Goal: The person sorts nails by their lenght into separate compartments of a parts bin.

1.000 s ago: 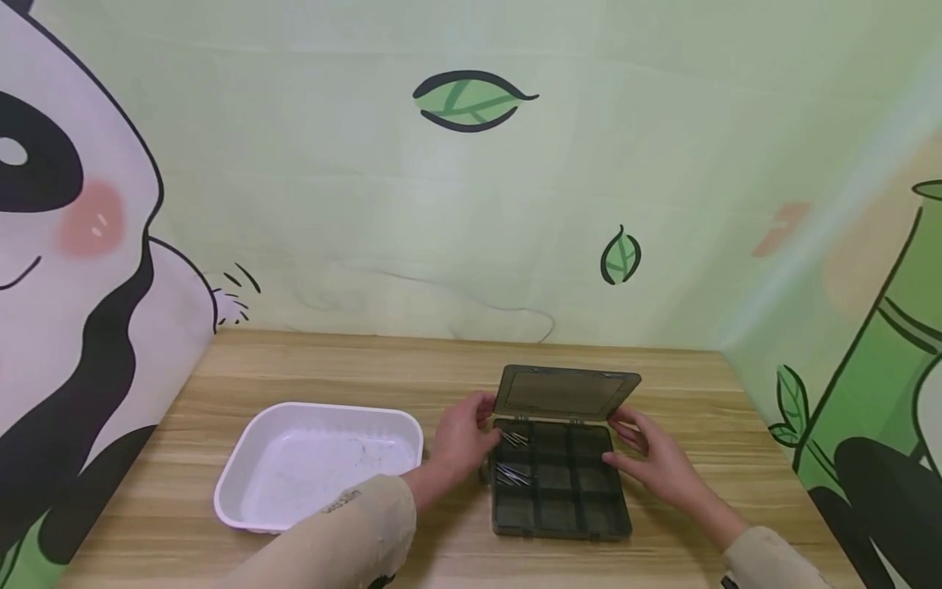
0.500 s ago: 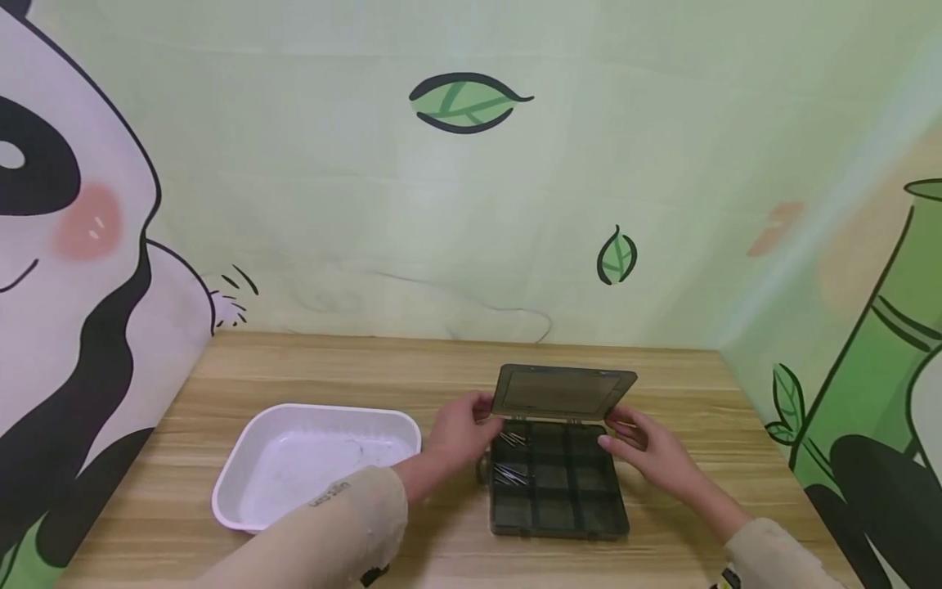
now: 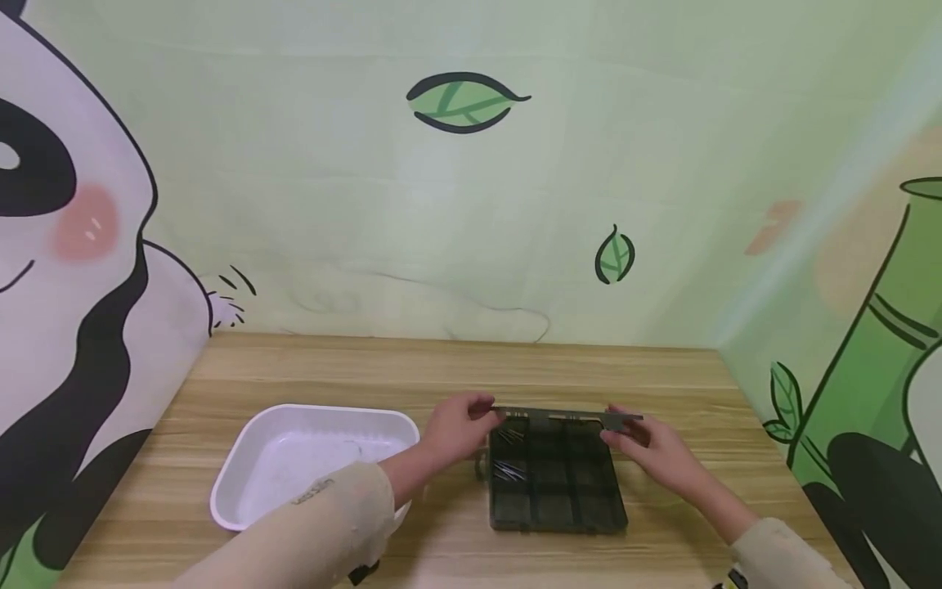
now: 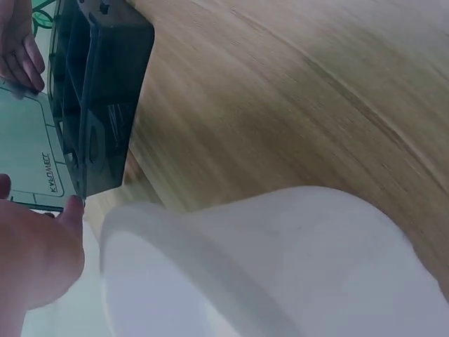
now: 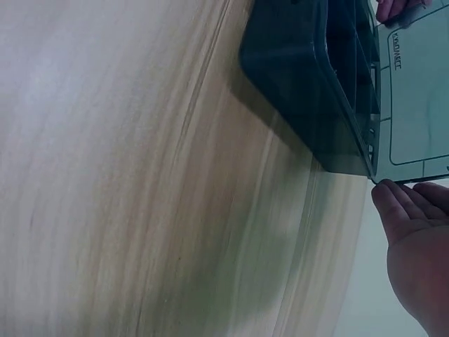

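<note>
A dark translucent compartment box [image 3: 557, 528] lies on the table in the head view, its hinged lid [image 3: 567, 415] raised and seen nearly edge-on. Thin, shiny metal pins [image 3: 509, 471] lie in two compartments of its left column. My left hand [image 3: 458, 429] pinches the lid's left edge between thumb and fingers. At the opposite edge, my right hand [image 3: 655, 450] grips the lid, thumb in front and fingers partly hidden behind. Both wrist views show the lid standing up from the box, with printed lettering on it.
A white plastic tray [image 3: 408, 421] sits left of the box, partly covered by my left forearm. Behind the wooden table [image 3: 331, 360] hangs a printed backdrop [image 3: 331, 204]. A small dark round item [image 3: 481, 466] is against the box's left side.
The lid has tilted forward and down, from leaning back to nearly edge-on in the head view. Both hands have stayed at its sides. The pins lie as before.
</note>
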Tool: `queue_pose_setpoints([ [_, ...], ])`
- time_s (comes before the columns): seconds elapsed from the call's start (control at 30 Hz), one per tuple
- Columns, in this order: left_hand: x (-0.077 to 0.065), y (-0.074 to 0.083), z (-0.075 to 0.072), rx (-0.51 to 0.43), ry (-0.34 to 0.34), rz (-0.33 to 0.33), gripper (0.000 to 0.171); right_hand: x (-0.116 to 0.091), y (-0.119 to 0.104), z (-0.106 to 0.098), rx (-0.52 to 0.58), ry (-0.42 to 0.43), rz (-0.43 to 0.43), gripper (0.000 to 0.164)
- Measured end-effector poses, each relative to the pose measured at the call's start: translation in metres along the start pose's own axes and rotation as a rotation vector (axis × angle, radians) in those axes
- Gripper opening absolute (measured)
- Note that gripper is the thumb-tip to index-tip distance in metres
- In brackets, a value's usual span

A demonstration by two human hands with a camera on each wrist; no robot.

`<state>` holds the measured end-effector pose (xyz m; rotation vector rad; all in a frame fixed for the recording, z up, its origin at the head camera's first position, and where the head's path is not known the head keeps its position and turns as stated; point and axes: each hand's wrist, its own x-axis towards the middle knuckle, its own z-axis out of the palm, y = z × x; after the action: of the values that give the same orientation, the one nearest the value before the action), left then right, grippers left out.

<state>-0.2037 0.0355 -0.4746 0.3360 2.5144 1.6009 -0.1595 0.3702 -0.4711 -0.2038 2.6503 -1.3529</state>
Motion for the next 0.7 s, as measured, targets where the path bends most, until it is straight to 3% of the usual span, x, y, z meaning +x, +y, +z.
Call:
queue_pose_setpoints([
  [0.33, -0.002, 0.001, -0.005, -0.012, -0.055, 0.003, 0.05, -0.005, -0.004, -0.006, 0.047, -0.056, -0.007, 0.073],
  [0.5, 0.0, 0.0, -0.006, -0.012, -0.06, -0.005, 0.05, -0.011, -0.009, -0.007, 0.086, -0.054, -0.032, 0.066],
  [0.7, 0.0, 0.001, -0.008, -0.036, -0.083, -0.018, 0.055, -0.018, -0.014, -0.008, 0.024, -0.01, -0.052, 0.053],
])
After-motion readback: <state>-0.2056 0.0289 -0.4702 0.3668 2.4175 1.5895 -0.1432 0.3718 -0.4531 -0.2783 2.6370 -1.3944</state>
